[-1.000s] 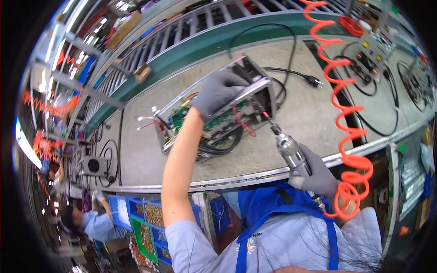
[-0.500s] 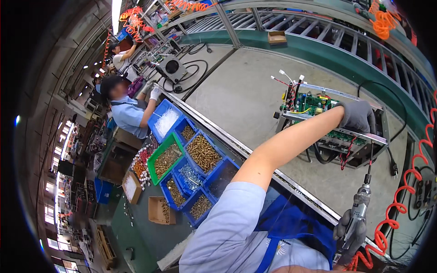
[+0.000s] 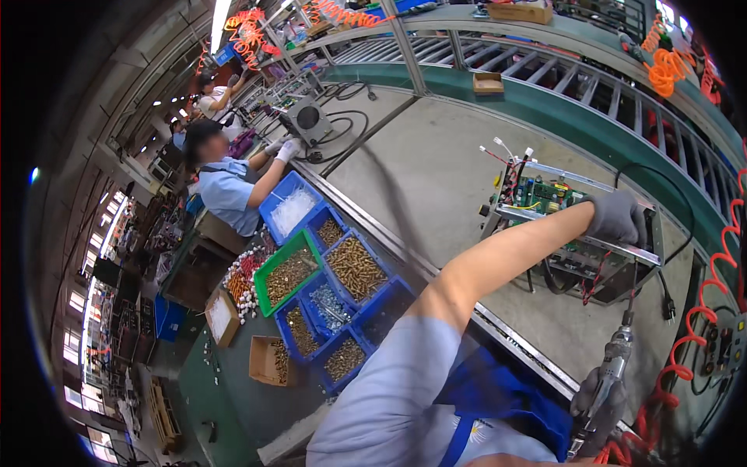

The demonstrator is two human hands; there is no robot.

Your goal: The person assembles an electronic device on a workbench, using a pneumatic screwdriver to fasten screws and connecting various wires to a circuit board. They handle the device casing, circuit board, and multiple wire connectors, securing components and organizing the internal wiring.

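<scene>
An open metal chassis (image 3: 572, 243) with a green circuit board (image 3: 548, 193) and loose wires sits on the bench at the right. My left hand (image 3: 618, 219), in a grey glove, reaches across to its right end with fingers bent over the metal edge; the fingertips are partly hidden. Lower right, my right hand (image 3: 585, 395), also gloved, is wrapped around a silver power screwdriver (image 3: 611, 366). The tool's long, thin bit (image 3: 632, 289) points up to the chassis's near right side. Whether the tip touches a screw is too small to tell.
Blue bins (image 3: 355, 268) and a green bin (image 3: 286, 271) hold screws and small parts at my left. A red coiled hose (image 3: 695, 327) hangs right. Beyond the bench runs a roller conveyor (image 3: 537, 66). A co-worker (image 3: 226, 183) in light blue handles a unit at far left.
My view has shifted slightly, so the scene sits a little lower. A dark blurred strand now crosses the picture. Both hands keep their places on the chassis and the screwdriver.
</scene>
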